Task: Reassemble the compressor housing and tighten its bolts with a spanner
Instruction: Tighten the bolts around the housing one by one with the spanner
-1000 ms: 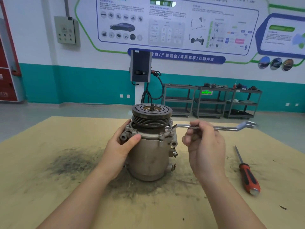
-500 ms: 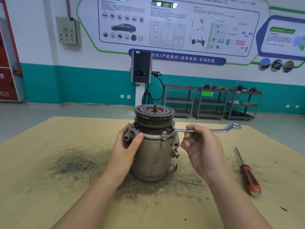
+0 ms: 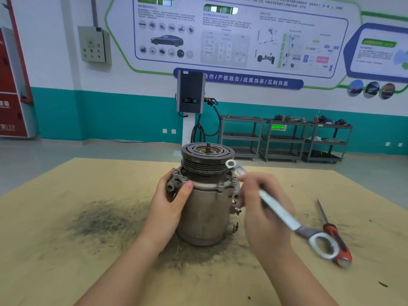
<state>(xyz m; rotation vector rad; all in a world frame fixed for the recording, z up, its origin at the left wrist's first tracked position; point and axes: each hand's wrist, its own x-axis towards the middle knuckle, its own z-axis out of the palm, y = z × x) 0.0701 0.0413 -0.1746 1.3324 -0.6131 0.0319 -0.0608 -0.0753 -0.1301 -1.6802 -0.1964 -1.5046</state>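
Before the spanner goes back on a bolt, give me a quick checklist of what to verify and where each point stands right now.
1. Compressor upright on the table: ok.
2. Left hand steadying the housing, thumb across the flange: ok.
3. Right hand grip on the spanner: ok, though the tool is motion-blurred.
4. Spanner ring seated on a bolt: not ok; the small ring end is lifted beside the pulley, off the flange bolts.
5. Flange bolts present: ok for those on the near side; the far side is hidden.
6. Bolts fully tight: cannot tell.
7. Swing path: the screwdriver lies under the spanner's big ring end; clearance cannot tell.
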